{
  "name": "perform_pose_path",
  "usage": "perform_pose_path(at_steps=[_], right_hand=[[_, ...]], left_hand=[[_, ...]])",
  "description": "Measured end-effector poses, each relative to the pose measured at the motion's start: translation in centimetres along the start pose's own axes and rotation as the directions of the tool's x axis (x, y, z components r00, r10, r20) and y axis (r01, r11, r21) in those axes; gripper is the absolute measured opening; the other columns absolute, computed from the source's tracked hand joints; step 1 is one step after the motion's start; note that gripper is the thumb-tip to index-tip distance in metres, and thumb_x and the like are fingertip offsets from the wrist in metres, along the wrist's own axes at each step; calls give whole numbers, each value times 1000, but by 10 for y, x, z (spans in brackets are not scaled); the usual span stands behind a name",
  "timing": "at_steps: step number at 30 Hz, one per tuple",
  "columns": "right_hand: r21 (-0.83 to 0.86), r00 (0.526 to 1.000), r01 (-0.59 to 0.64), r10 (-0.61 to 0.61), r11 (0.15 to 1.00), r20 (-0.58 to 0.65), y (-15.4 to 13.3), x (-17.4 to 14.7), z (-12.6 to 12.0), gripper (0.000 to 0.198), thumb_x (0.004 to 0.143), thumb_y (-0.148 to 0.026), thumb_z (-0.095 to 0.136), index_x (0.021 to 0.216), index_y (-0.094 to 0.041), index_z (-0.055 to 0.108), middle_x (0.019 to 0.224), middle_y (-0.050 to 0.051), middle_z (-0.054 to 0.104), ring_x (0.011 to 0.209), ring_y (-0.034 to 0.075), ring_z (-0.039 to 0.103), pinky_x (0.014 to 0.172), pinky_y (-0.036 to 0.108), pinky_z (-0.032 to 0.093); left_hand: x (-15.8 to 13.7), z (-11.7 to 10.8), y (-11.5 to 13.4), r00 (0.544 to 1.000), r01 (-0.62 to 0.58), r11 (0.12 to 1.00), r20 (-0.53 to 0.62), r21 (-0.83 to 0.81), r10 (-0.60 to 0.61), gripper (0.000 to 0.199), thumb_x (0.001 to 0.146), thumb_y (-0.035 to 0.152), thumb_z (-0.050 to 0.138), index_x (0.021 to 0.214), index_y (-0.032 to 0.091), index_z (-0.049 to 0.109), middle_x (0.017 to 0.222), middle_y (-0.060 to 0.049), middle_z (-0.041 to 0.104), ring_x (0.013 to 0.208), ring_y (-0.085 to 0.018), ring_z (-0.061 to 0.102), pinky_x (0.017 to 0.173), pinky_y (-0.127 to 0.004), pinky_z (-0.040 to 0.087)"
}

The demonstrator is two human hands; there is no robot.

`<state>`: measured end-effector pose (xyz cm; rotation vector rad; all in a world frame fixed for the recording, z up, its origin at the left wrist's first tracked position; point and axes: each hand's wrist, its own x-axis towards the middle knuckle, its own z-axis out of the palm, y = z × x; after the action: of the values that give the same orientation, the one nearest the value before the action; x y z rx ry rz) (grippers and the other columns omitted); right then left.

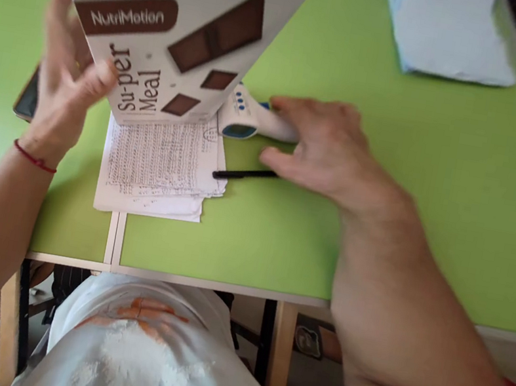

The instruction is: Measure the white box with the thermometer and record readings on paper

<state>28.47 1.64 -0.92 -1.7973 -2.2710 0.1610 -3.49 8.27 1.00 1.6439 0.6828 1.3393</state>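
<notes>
White, brown-printed cardboard box (146,60): my left hand (70,67) grips it, tilted, over the green tabletop (459,208); I see my right hand (326,145) spread around a white-and-blue handheld device (257,118), contact unclear.

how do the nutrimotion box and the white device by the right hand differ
The box looks much larger than the white device. The box carries brown print, while the device has blue details. The left hand grips the box by its side, whereas the right hand is at the device's handle end. Both are mainly white.
</notes>
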Motion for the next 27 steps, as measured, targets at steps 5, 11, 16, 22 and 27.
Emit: perform_pose_path(at_steps=[5, 11, 16, 22, 27], right_hand=[[-44, 995, 102, -102, 994, -10, 11, 8, 21, 44, 88, -34, 55, 128, -16, 55, 108, 17, 64, 97, 34, 59, 88, 57, 45], [61, 976, 19, -6, 998, -216, 10, 7, 20, 55, 85, -42, 59, 132, -14, 50, 99, 17, 61, 93, 34, 58, 78, 54, 50], [527, 806, 295, 90, 797, -586, -37, -13, -3, 47, 76, -46, 71, 115, -27, 55, 91, 7, 61, 75, 23, 60, 64, 42, 54], [975, 983, 159, -117, 156, -141, -88, -46, -7, 36, 79, -53, 67, 101, -27, 56, 69, 0, 55, 56, 16, 54, 50, 34, 50], [996, 995, 61, -88, 67, -54, -95, -46, 4, 34, 76, -50, 70, 93, -24, 56, 69, 0, 54, 60, 17, 55, 55, 36, 51]], left_hand=[[-8, 2, -17, 993, 63, 984, 87, 166, -78, 83, 58, 36, 94, 124, 20, 48, 124, -11, 62, 124, -35, 55, 107, -56, 46], [-8, 3, -25, 998, 68, 982, 5, 177, -70, 82, 54, 40, 94, 122, 20, 51, 119, -12, 63, 119, -35, 58, 102, -53, 49], [-15, 8, -8, 992, 82, 968, -115, 239, -56, 76, 57, 44, 92, 118, 18, 54, 113, -11, 65, 107, -34, 64, 90, -51, 54], [-31, 26, 15, 988, 156, 981, -29, 113, -154, 57, 70, 47, 83, 112, 17, 58, 109, -11, 69, 97, -31, 68, 80, -45, 59], [-37, 35, 22, 966, 255, 947, -19, 198, -256, 57, 67, 48, 84, 108, 19, 59, 102, -10, 71, 91, -31, 68, 73, -45, 58]])
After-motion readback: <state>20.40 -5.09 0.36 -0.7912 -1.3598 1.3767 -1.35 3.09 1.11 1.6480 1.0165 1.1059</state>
